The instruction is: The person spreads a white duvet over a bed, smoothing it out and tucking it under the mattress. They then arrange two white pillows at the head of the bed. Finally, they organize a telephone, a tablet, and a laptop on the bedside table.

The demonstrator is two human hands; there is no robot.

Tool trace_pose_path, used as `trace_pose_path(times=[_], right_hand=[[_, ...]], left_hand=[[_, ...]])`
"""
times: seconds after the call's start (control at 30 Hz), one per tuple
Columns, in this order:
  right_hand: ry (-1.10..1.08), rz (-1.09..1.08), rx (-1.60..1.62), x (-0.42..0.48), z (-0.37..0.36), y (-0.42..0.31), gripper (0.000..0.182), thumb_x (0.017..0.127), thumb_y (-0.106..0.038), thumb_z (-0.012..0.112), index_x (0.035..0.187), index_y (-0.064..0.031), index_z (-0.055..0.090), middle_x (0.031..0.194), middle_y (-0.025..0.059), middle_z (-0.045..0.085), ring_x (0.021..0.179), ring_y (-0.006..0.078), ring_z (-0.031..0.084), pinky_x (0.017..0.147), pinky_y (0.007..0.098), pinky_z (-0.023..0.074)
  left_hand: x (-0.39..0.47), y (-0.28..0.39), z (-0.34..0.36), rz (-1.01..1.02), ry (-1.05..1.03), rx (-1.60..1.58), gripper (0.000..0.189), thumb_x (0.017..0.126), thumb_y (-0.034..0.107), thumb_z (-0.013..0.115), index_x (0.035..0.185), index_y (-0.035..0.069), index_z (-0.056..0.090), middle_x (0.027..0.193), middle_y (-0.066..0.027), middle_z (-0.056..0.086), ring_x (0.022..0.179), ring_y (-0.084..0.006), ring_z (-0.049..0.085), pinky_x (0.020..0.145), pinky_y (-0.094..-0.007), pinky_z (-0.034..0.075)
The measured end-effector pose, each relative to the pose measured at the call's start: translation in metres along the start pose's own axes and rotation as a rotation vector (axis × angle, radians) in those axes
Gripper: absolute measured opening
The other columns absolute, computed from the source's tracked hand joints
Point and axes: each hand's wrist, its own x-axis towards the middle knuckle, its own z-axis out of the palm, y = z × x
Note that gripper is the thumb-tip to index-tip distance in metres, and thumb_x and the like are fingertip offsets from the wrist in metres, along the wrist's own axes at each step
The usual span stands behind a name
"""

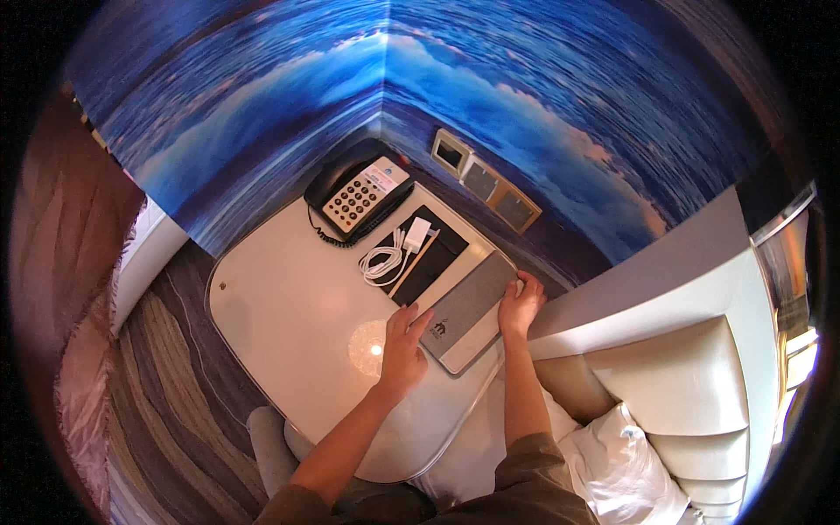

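A grey folder (466,305) with a cream band and a dark printed logo lies flat near the right edge of the white table (282,328). At its left edge is my left hand (401,348), with the fingers apart; whether the fingertips touch the cover is unclear. My right hand (520,305) rests against the folder's upper right edge, and its grip is partly hidden. Just beyond the folder sits a black flat tray or pad (436,252). On it are a pencil (415,264), a white charger plug (417,235) and a coiled white cable (384,261).
A black desk telephone (359,197) with a coiled cord stands at the table's far corner. Behind it, a wall panel of switches or sockets (485,180) is mounted on blue wave wallpaper. To the right are a padded cream headboard (669,367) and a white pillow (620,456).
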Motion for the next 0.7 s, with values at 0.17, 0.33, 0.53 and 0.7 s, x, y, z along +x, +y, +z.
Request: trace_pose_path(times=[0.17,0.33,0.53,0.7], right_hand=[[-0.217,-0.349,0.06,0.025,0.016,-0.046,0.022,0.068,0.001,0.053,0.089,-0.0034,0.057,0.098,0.0156,0.054,0.099,0.0327,0.047,0.086,0.043,0.0371],[-0.5,-0.12,-0.157,0.056,0.087,-0.068,0.03,0.079,-0.028,0.053,0.103,-0.0089,0.056,0.102,0.0132,0.055,0.103,0.0309,0.047,0.088,0.0423,0.0372],[-0.659,0.079,-0.146,0.084,0.143,-0.062,0.035,0.078,-0.037,0.053,0.099,-0.0096,0.061,0.107,0.0159,0.052,0.103,0.0341,0.046,0.089,0.044,0.0364],[-0.585,0.081,-0.21,0.076,0.14,-0.076,0.037,0.08,-0.038,0.049,0.101,-0.0092,0.06,0.11,0.0165,0.05,0.106,0.0344,0.043,0.09,0.0453,0.0352]], left_hand=[[0.003,-0.023,-0.01,-0.188,0.288,0.201,0.064,0.07,0.003,0.057,0.127,-0.005,0.029,0.128,-0.0239,0.034,0.123,-0.0382,0.026,0.102,-0.0458,0.021],[0.033,-0.031,-0.008,-0.148,0.236,0.216,0.084,0.067,0.019,0.07,0.128,-0.011,0.02,0.128,-0.0274,0.033,0.122,-0.0384,0.029,0.102,-0.0464,0.02],[0.048,-0.033,0.001,-0.14,0.301,0.153,0.078,0.071,0.013,0.067,0.128,-0.012,0.02,0.125,-0.0296,0.035,0.119,-0.0405,0.032,0.101,-0.0464,0.023],[0.05,-0.037,0.002,-0.114,0.317,0.173,0.078,0.07,0.012,0.067,0.128,-0.011,0.02,0.124,-0.0297,0.036,0.119,-0.0404,0.032,0.101,-0.0457,0.024]])
